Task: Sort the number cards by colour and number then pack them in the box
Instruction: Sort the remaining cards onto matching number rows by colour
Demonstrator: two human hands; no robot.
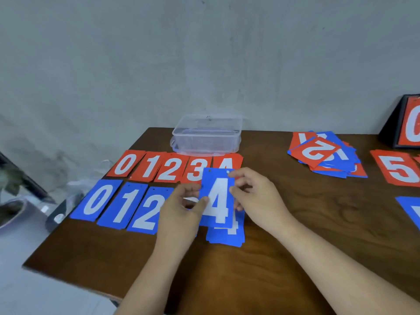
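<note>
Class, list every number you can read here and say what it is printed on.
"0 1 2 3 4": red row
"0 1 2": blue row
"4": held blue card
"2": top red card of the mixed pile
"5": right red card
Cut off, unreadable: black stand digit; edge blue card

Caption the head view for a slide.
Left hand and right hand hold a blue 4 card above the table.

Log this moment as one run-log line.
step: sorting | left hand, right hand: pinching blue 4 card over blue 4 pile | clear box: behind red row | mixed pile: unsorted
</note>
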